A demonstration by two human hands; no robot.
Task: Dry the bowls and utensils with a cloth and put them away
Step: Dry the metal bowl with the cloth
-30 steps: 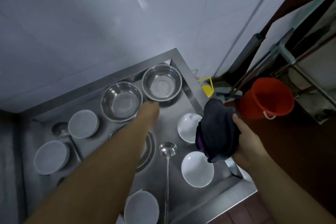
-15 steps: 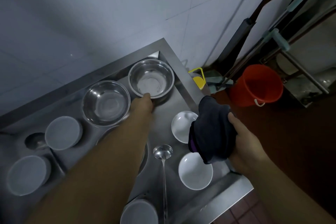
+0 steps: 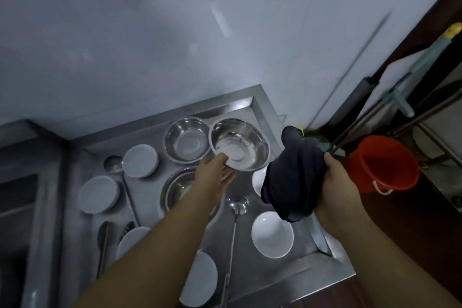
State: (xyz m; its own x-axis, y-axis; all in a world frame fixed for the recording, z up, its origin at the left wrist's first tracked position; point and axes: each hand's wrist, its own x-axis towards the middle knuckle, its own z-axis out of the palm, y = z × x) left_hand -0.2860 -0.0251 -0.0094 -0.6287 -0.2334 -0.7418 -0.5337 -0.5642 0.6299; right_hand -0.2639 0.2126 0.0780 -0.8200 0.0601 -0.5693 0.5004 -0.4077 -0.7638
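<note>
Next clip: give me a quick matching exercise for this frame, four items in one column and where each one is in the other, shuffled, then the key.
Items:
1. cloth
2. tilted steel bowl
3. ladle
4. red bucket

Places:
A. on the floor right of the counter
B. gripped in the right hand
C. lying on the counter between the arms
D. held at its rim by the left hand

Pairs: 1-B, 2-D, 3-C, 4-A
</note>
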